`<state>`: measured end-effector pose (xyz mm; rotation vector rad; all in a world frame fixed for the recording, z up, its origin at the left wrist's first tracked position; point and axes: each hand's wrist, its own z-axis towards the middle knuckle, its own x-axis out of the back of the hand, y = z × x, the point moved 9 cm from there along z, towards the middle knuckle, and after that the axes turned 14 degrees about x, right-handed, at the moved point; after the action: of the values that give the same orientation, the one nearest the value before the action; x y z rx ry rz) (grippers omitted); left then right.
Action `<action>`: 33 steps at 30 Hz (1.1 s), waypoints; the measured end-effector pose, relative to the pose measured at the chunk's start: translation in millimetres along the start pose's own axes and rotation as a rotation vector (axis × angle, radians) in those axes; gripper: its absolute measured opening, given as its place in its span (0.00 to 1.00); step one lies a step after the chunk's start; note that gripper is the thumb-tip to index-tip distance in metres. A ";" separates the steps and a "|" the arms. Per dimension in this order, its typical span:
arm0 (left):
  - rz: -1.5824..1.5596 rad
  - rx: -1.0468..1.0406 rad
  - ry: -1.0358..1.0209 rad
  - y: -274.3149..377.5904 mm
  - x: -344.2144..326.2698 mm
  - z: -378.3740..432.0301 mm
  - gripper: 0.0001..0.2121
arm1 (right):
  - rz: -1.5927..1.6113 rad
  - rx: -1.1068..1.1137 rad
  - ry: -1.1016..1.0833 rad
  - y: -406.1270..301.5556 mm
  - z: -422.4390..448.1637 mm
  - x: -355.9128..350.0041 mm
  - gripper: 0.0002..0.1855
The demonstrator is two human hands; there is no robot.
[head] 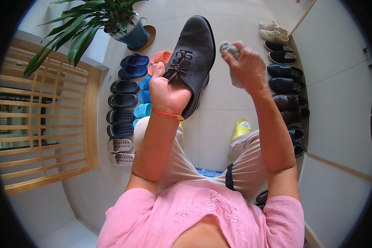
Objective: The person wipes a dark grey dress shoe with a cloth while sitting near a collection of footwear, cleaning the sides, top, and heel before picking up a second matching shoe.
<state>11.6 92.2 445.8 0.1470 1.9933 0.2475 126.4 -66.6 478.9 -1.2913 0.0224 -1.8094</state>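
A dark grey lace-up shoe [193,46] with a knit-textured upper is held up in front of me, toe pointing away. My left hand [169,90] is partly inside its opening, with the thumb outside near the tied laces. To the right of the shoe, apart from it, my right hand [246,66] grips a crumpled greyish cloth [231,51]. Part of the cloth hangs below the fingers. The inside of the shoe is mostly hidden by my left hand.
Slippers [124,100] in several colours line the left side, beside a wooden lattice [91,124]. A potted plant [131,35] stands at the upper left. Shoes [282,71] line the right side along a white cabinet [331,55]. Yellow slippers [240,127] are on my feet.
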 end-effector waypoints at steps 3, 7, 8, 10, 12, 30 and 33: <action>0.005 0.004 0.010 -4.4 -1.9 0.1 0.23 | 0.040 0.044 0.031 -8.3 -6.6 -23.0 0.20; -0.011 -0.031 0.039 -2.7 0.4 0.6 0.23 | 0.301 -0.119 0.149 -1.9 -4.0 -26.2 0.20; -0.012 -0.019 0.024 -3.5 -0.2 0.9 0.23 | 0.256 -0.096 0.134 -2.7 -2.4 -26.0 0.20; -0.014 0.005 -0.006 -4.8 -1.7 1.2 0.22 | 0.165 -0.050 0.104 -4.7 -0.7 -25.8 0.20; -0.013 -0.017 0.017 -1.3 5.3 4.2 0.22 | 0.052 0.028 0.002 -14.7 -2.6 -28.9 0.16; 0.119 -0.134 0.033 0.6 4.2 -2.5 0.18 | 0.334 0.193 0.093 -55.3 -27.9 -27.4 0.13; 0.097 -0.140 0.009 3.5 6.4 0.7 0.18 | 0.303 0.217 0.092 -59.9 -34.7 -31.2 0.18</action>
<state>9.6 97.1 440.7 0.1532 1.9730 0.4500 63.6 -25.3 468.1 -0.9934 0.0670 -1.5622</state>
